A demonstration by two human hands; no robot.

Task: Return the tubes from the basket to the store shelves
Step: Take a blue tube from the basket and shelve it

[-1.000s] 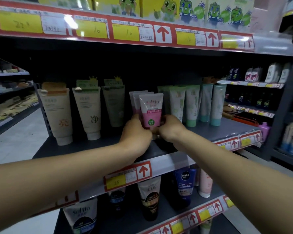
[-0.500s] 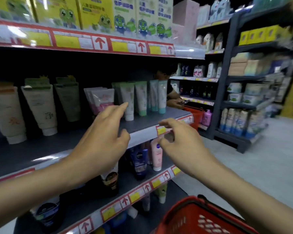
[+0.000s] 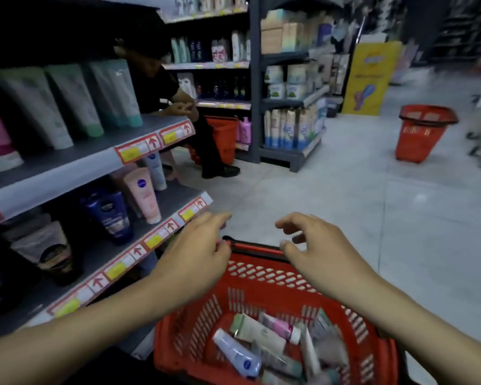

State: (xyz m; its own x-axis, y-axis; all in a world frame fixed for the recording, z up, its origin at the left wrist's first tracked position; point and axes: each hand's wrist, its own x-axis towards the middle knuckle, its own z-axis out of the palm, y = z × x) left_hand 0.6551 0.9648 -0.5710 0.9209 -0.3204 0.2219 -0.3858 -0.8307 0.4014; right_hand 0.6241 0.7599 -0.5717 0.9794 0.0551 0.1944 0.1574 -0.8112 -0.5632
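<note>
A red basket (image 3: 261, 276) stands on the floor in front of me, low in the head view, with several tubes (image 3: 264, 340) lying in a heap on its bottom. Over its far rim hover my left hand (image 3: 197, 254) and my right hand (image 3: 314, 245), both with fingers spread and holding nothing. The store shelves (image 3: 75, 168) run along the left. Pale green tubes (image 3: 75, 98) stand on the upper board and a pink tube (image 3: 143, 194) and a dark blue tube (image 3: 110, 215) on the board below.
A person in dark clothes (image 3: 175, 107) crouches at the shelf end beside another red basket (image 3: 222, 134). A third red basket (image 3: 419, 132) stands on the pale floor at the right. More shelving (image 3: 289, 107) and a yellow display stand (image 3: 370, 76) fill the back.
Both hands let go of the pink tube left on the shelf and drew back. My view swung right and down, and the hands now hang over the basket.
</note>
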